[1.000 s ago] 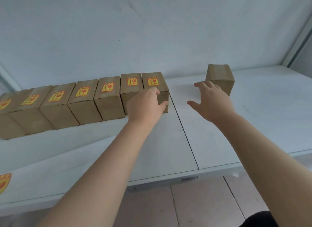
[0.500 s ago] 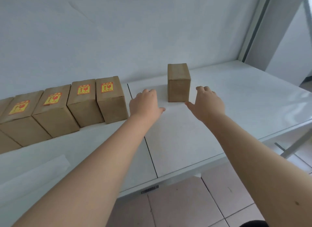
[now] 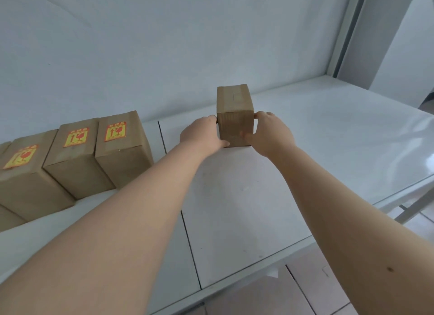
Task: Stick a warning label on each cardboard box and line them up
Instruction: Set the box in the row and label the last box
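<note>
Both arms reach forward, forearms bare. Left hand (image 3: 199, 134) clasps the left side of the lone box (image 3: 234, 120), thumb on its near face; right hand (image 3: 270, 133) clasps the right side, thumb likewise.

A plain packing or dispatch workroom is suggested. A long white table (image 3: 234, 209) is set against a bare white wall (image 3: 164, 45), and a tiled floor (image 3: 258, 298) is seen below its near edge. At the left, identical cardboard boxes (image 3: 77, 174) are lined up, each marked with a yellow-and-red warning label (image 3: 115, 131); an unlabelled box (image 3: 234, 101) is placed further right.
</note>
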